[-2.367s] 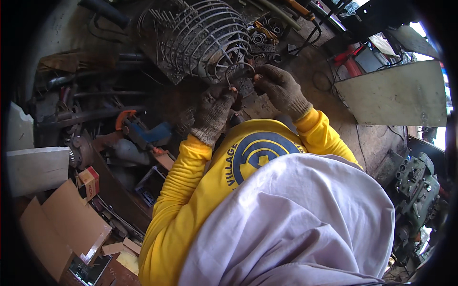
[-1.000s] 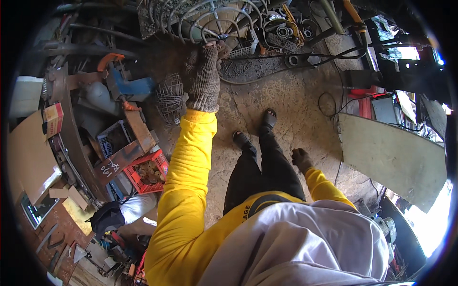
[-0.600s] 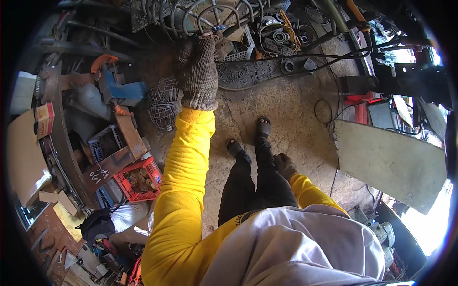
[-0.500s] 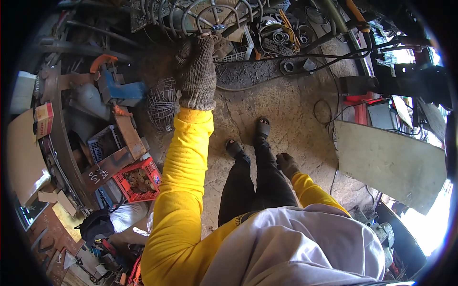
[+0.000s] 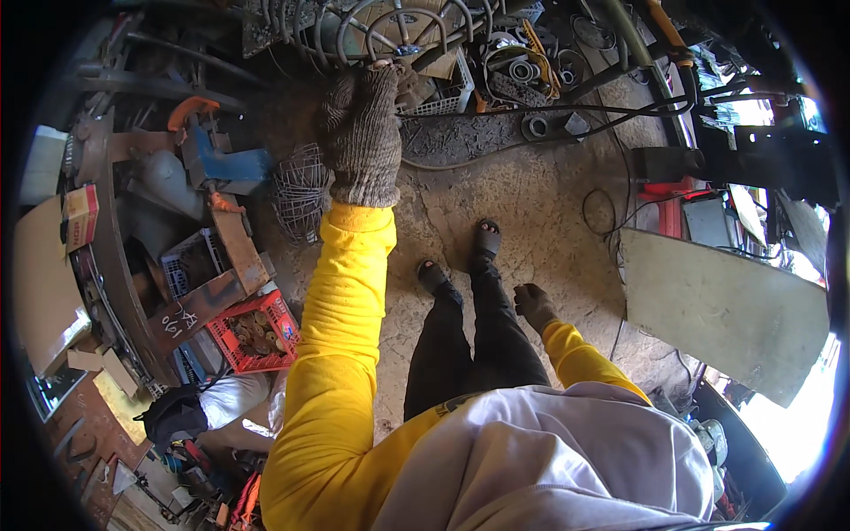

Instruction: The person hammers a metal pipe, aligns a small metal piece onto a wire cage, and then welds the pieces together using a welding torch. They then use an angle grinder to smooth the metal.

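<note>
My left hand (image 5: 361, 133), in a worn brown knit glove, is stretched far forward at the end of my yellow sleeve. Its fingers are curled, and a bare fingertip shows at the top beside the bent metal rods (image 5: 403, 40). What it grips, if anything, is hidden behind the glove; I cannot tell whether it touches the rods. My right hand (image 5: 534, 307), in a dark glove, hangs low beside my right leg with its fingers curled in. Nothing shows in it.
A wire coil basket (image 5: 301, 195) lies left of my left arm. Further left are a blue clamp-like tool (image 5: 221, 164) and a red crate (image 5: 292, 332) of metal parts. A black cable (image 5: 567, 106) crosses ahead. A pale board (image 5: 722, 310) stands at the right.
Almost nothing differs. My left hand tilts very slightly leftward, and the right hand stays low by my leg.
</note>
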Available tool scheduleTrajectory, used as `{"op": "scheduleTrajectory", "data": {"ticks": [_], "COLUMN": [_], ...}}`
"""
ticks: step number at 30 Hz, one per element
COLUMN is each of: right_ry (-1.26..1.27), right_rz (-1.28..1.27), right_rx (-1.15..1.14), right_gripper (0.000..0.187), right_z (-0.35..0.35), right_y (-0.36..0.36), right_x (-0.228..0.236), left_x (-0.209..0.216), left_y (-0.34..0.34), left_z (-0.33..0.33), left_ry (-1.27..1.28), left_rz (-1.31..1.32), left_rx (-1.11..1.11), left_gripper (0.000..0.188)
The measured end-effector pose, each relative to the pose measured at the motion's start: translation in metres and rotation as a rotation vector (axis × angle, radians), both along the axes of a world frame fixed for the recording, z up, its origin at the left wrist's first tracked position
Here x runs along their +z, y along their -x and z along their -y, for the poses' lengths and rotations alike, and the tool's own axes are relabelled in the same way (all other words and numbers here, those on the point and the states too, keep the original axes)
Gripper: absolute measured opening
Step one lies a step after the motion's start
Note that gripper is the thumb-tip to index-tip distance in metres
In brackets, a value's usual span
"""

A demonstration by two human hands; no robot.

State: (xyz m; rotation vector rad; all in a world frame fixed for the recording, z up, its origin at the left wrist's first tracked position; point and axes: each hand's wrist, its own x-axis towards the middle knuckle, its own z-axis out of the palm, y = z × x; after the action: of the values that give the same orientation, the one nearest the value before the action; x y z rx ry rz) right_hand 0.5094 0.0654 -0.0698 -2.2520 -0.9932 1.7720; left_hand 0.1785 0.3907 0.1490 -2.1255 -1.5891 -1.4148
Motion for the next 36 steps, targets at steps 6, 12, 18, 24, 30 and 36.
{"op": "scheduleTrajectory", "data": {"ticks": [6, 12, 18, 24, 30, 36], "right_ry": [-0.007, -0.021, -0.027, -0.004, 0.001, -0.045], "right_rz": [-0.033, -0.121, -0.105, -0.114, -0.079, -0.052], "right_rx": [0.008, -0.086, -0.100, -0.129, -0.082, -0.093], "right_gripper": [0.046, 0.038, 0.038, 0.039, 0.040, 0.042], "right_z": [0.001, -0.007, -0.011, -0.018, -0.027, -0.024], "right_y": [-0.006, -0.017, -0.017, -0.016, -0.021, -0.020], "right_x": [-0.015, -0.012, -0.007, -0.001, 0.009, 0.014], "left_x": [0.010, -0.006, -0.003, 0.010, 0.007, 0.024], "left_y": [-0.004, -0.003, -0.009, -0.017, -0.013, -0.019], "left_z": [0.003, 0.001, 0.002, 0.004, 0.004, 0.008], "left_ry": [0.018, 0.010, 0.137, 0.274, 0.275, 0.382], "left_rz": [-0.029, 0.066, 0.253, 0.495, 0.389, 0.498], "left_rx": [0.013, 0.040, 0.023, -0.001, -0.007, 0.019], "left_gripper": [0.025, 0.019, 0.021, 0.020, 0.020, 0.018]}}
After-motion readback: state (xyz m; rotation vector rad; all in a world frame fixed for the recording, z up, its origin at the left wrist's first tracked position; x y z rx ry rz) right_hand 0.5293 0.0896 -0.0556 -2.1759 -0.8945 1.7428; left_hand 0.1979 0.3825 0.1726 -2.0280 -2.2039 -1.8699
